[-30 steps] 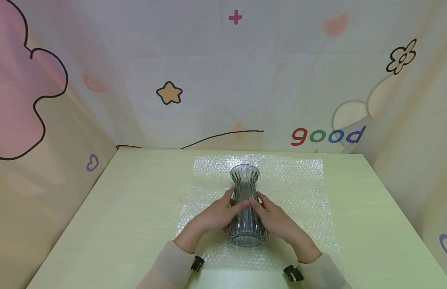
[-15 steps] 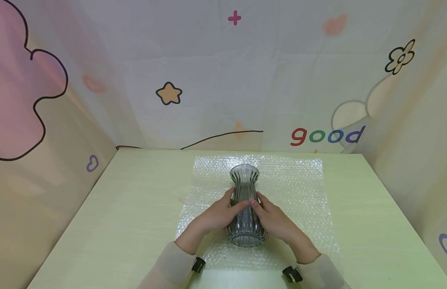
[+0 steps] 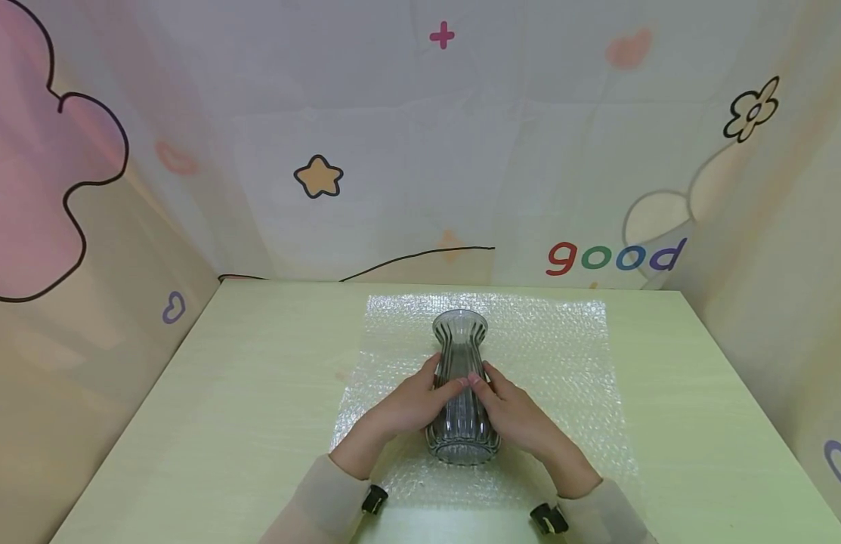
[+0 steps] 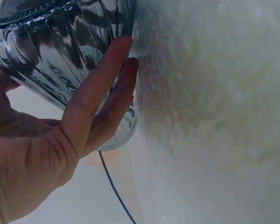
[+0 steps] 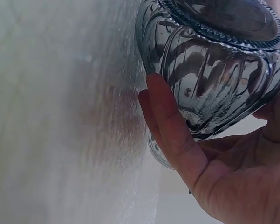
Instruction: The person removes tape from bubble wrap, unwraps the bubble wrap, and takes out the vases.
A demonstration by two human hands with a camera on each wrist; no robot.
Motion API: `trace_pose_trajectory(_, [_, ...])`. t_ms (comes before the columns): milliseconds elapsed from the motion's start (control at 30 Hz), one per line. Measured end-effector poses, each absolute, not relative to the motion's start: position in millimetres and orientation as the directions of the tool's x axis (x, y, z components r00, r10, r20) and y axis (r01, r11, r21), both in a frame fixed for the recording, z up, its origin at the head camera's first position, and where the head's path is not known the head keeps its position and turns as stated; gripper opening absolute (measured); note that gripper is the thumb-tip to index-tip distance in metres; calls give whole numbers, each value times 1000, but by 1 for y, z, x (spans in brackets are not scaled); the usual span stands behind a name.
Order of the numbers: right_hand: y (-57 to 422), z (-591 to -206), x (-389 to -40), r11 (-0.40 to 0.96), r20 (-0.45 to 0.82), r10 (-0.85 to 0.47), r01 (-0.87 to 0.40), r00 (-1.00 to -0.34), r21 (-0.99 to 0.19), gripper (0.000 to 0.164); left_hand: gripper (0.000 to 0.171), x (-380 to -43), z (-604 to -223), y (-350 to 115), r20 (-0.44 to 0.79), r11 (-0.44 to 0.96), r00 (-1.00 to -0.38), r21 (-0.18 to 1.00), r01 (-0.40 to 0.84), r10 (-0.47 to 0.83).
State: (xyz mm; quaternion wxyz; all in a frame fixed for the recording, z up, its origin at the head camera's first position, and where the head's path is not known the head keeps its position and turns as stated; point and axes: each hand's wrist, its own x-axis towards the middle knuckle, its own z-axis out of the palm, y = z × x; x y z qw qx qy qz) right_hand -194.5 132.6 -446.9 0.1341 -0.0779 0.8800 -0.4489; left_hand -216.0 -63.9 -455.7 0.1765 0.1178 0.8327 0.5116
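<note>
A ribbed, smoky-grey glass vase (image 3: 464, 423) lies on its side on a sheet of clear bubble wrap (image 3: 556, 378). Its flared mouth points to the back of the table and its round base faces the person. The left hand (image 3: 412, 400) grips the vase from the left, the right hand (image 3: 518, 412) from the right. Both thumbs lie over the top of the glass, their tips close together. In the left wrist view, fingers (image 4: 95, 88) curve along the vase's side, close to the wrap. The right wrist view shows the other hand's fingers (image 5: 170, 121) likewise against the glass.
The bubble wrap lies flat on a pale green table (image 3: 257, 393). A printed fabric backdrop (image 3: 393, 113) rises behind the table and along both sides. Dark wrist-camera pieces (image 3: 375, 499) show at the sleeve cuffs.
</note>
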Motion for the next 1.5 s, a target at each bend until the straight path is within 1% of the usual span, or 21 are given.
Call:
trace_pose_trajectory(400, [134,-440,-189,593,-145,-254,-36,-956,-805,79,89,-212,-447,-62,-137,447,-906,892,62,399])
trace_pose_trajectory(767, [134,-434,-186,601,-120,-257,-61,-959,-797,80,97,-206,-438,-64,-144,447,-910,893,50,390])
trace_pose_trajectory(1133, [133,-424,-182,593,-75,-267,-102,-961,-799,76,86,-202,-429,-66,-73,384,-903,917,107,424])
trace_pose_trajectory(1500, [132,-422,-180,587,-55,-260,-113,-964,-801,75,93,-199,-425,-67,-92,417,-919,905,84,384])
